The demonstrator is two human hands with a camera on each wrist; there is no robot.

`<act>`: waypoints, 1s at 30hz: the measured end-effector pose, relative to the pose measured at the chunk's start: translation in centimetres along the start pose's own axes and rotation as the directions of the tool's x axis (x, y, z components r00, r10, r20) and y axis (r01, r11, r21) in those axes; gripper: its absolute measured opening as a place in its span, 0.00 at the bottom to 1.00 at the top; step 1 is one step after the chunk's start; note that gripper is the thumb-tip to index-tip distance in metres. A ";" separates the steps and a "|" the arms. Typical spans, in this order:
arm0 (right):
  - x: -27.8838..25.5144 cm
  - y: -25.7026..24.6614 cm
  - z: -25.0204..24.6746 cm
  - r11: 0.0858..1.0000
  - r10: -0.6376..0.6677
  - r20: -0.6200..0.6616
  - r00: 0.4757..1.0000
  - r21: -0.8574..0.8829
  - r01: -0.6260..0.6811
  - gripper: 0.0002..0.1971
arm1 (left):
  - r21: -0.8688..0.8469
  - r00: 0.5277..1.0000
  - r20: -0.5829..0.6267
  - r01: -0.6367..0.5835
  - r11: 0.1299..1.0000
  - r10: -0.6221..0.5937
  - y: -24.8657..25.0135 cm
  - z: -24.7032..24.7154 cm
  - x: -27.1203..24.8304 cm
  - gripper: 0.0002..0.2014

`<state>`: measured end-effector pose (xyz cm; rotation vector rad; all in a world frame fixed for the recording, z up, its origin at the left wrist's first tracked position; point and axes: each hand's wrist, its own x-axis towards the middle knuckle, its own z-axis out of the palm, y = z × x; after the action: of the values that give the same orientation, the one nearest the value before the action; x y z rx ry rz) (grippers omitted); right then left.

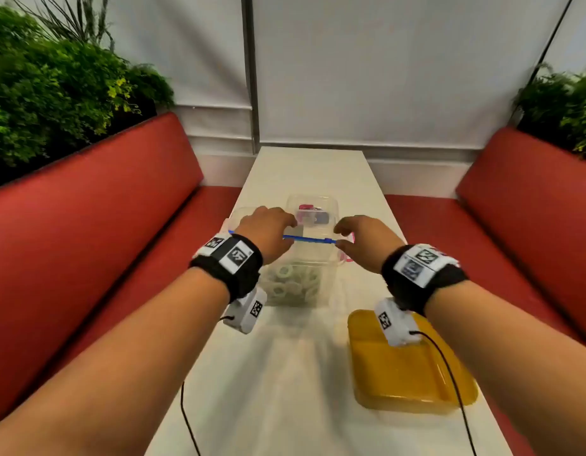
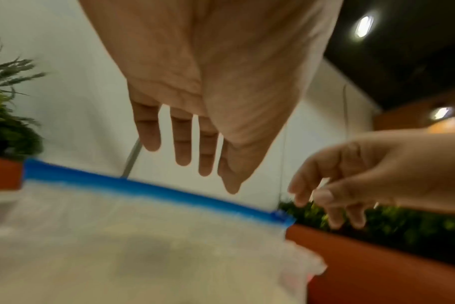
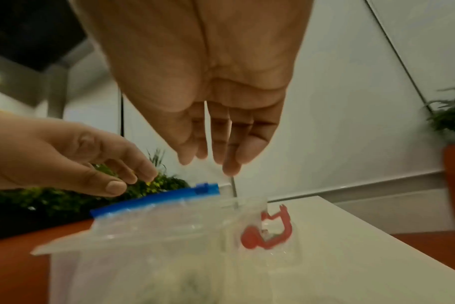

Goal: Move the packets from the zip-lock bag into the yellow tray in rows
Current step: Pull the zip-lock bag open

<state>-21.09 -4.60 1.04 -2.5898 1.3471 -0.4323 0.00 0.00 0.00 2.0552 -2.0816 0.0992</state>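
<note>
A clear zip-lock bag (image 1: 295,274) stands upright on the white table, its blue zip strip (image 1: 311,239) along the top. Pale green ring-shaped packets (image 1: 291,284) fill its lower half. My left hand (image 1: 268,232) hovers over the left part of the strip with fingers (image 2: 182,144) straight, holding nothing. My right hand (image 1: 357,238) hangs relaxed by the strip's right end, near the blue slider (image 3: 207,188), also holding nothing. The yellow tray (image 1: 406,366) lies near me on the right, under my right forearm, with nothing visible in it.
Just behind the bag is a clear plastic box (image 1: 313,212) with pink items, and a red clip shape (image 3: 270,232) shows at its right. Red benches (image 1: 104,209) flank the narrow table (image 1: 285,390). Plants stand behind both benches.
</note>
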 end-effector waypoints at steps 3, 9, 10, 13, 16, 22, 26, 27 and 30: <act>1.4 0.0 1.8 0.991 0.112 0.049 0.992 -0.079 -0.108 0.18 | 0.136 0.982 0.141 0.105 0.985 -0.124 0.1 1.2 0.6 0.19; 2.7 0.1 2.3 0.983 0.128 0.027 0.991 -0.140 -0.123 0.13 | 0.071 0.978 0.009 0.206 0.976 -0.207 -0.6 1.6 1.7 0.10; 2.7 -0.1 1.9 0.986 0.131 -0.007 0.991 -0.105 -0.131 0.13 | 0.044 0.977 -0.040 0.212 0.976 -0.211 -0.6 1.0 1.8 0.10; 2.3 -0.7 -0.5 0.994 0.104 -0.205 0.973 0.037 -0.099 0.12 | -0.051 0.952 -0.253 0.167 0.985 -0.174 -0.4 -2.0 2.2 0.11; 1.1 -1.9 -3.8 0.987 0.015 -0.449 0.893 0.147 0.057 0.10 | -0.121 0.896 -0.434 0.048 0.991 -0.097 0.0 -6.6 1.5 0.10; -2.9 -5.3 -9.0 0.828 0.022 -0.682 0.731 0.422 0.369 0.07 | -0.217 0.791 -0.612 -0.202 0.955 0.028 1.0 -13.9 -3.1 0.09; -4.9 -5.9 -7.9 0.742 0.047 -0.595 0.803 0.558 0.370 0.07 | -0.288 0.837 -0.547 -0.199 0.937 0.010 0.7 -12.6 -5.7 0.06; -5.3 -5.7 -6.9 0.738 0.053 -0.550 0.834 0.584 0.338 0.08 | -0.289 0.865 -0.502 -0.171 0.942 0.003 0.5 -11.3 -6.3 0.06; -6.4 -4.8 -3.3 0.759 0.083 -0.400 0.913 0.619 0.202 0.05 | -0.319 0.930 -0.364 -0.083 0.944 -0.041 -0.4 -6.8 -8.1 0.05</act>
<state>-22.02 3.26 4.49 -2.0035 0.9514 -1.2630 1.12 9.30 4.93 1.6671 -1.7544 0.1184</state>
